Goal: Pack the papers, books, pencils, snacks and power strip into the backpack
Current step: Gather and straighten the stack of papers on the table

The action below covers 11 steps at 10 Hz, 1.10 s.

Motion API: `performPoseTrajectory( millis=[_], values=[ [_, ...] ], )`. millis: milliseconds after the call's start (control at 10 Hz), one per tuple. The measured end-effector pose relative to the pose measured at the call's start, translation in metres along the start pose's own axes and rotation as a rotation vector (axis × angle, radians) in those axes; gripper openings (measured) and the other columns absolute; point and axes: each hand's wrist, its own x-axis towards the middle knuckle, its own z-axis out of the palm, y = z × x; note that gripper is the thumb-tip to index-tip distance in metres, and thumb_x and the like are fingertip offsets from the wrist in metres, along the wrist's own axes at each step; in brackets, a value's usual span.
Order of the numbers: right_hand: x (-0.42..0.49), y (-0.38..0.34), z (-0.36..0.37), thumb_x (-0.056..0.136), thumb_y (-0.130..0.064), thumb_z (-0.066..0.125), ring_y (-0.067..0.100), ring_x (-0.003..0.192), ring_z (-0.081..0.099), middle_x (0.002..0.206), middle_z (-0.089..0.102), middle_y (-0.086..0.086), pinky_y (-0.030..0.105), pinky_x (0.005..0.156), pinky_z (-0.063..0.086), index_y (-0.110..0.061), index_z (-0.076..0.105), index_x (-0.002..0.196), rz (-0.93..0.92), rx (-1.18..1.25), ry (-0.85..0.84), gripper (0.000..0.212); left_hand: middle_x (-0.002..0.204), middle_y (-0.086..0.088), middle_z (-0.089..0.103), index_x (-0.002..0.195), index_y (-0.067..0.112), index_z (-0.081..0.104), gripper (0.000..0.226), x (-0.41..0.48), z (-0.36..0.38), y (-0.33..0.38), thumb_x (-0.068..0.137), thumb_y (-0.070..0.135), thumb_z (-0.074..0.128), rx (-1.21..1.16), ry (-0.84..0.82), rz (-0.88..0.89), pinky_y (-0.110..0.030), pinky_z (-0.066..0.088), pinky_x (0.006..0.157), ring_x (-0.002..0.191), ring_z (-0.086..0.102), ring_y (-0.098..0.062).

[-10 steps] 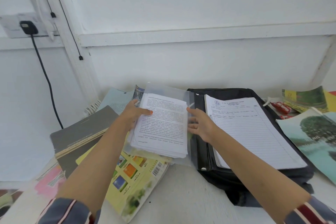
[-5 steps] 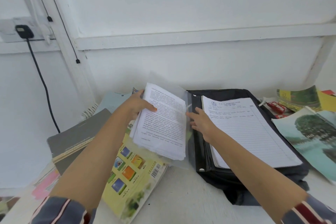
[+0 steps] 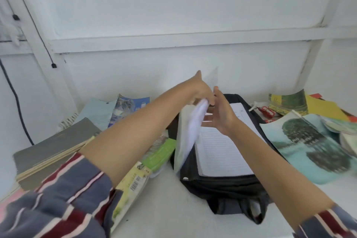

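Your left hand (image 3: 201, 92) grips one floppy bundle of white papers (image 3: 193, 127) in a clear plastic sleeve. It hangs on edge, blurred, below your curled fingers. Your right hand (image 3: 220, 114) is flat with straight fingers just right of the bundle; whether they touch it I cannot tell. Under both hands lies one open black fabric backpack (image 3: 222, 185) with one lined pad (image 3: 222, 152) flat inside.
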Motion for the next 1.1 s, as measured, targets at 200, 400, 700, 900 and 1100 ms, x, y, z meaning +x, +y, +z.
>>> performPoseTrajectory(
  millis=[200,400,700,900,1100],
  values=[
    [0.013,-0.032,-0.031,0.102,-0.018,0.031,0.035,0.106,0.061,0.137,0.044,0.007,0.026,0.085,0.051,0.001,0.03,0.138,0.32,-1.489,-0.238,0.04,0.15,-0.025,0.021,0.143,0.032,-0.024,0.09,0.021,0.066,0.021,0.094,0.02,0.051,-0.322,-0.212,-0.03,-0.042,0.044,0.096,0.131,0.04,-0.037],
    [0.045,0.008,-0.164,0.101,-0.025,0.032,0.01,0.037,0.053,0.054,0.053,0.008,0.02,0.045,0.041,-0.008,0.053,0.076,0.142,0.068,0.241,0.037,0.136,-0.014,0.047,0.145,0.033,-0.018,0.076,0.057,0.123,0.007,0.095,0.024,0.038,-0.37,-0.1,-0.076,-0.038,0.044,0.088,0.104,0.055,-0.024],
    [0.041,0.012,-0.187,0.085,-0.004,0.061,0.025,0.074,0.059,0.096,0.062,0.016,0.03,0.058,0.046,0.003,0.056,0.105,0.198,-0.522,0.194,0.022,0.13,-0.005,0.05,0.139,0.018,0.038,0.049,0.077,0.158,-0.022,0.091,0.014,0.043,-0.259,0.208,-0.039,-0.029,0.047,0.084,0.101,0.055,-0.02],
    [0.039,0.011,-0.18,0.082,-0.015,0.068,0.031,0.102,0.059,0.113,0.06,0.019,0.034,0.077,0.048,0.006,0.051,0.114,0.103,-0.96,0.23,0.041,0.133,-0.021,0.039,0.132,0.005,0.037,0.046,0.076,0.116,-0.082,0.089,0.015,0.05,0.238,0.539,-0.261,-0.036,0.032,0.099,0.121,0.037,-0.038],
    [0.041,0.016,-0.17,0.088,-0.014,0.054,0.028,0.112,0.052,0.124,0.05,0.015,0.029,0.078,0.041,0.0,0.026,0.139,0.068,-1.127,0.174,0.06,0.122,-0.021,0.05,0.125,0.0,0.032,0.046,0.066,0.105,-0.098,0.088,0.013,0.056,0.004,0.417,-0.284,-0.033,0.043,0.076,0.091,0.048,-0.026]
  ],
)
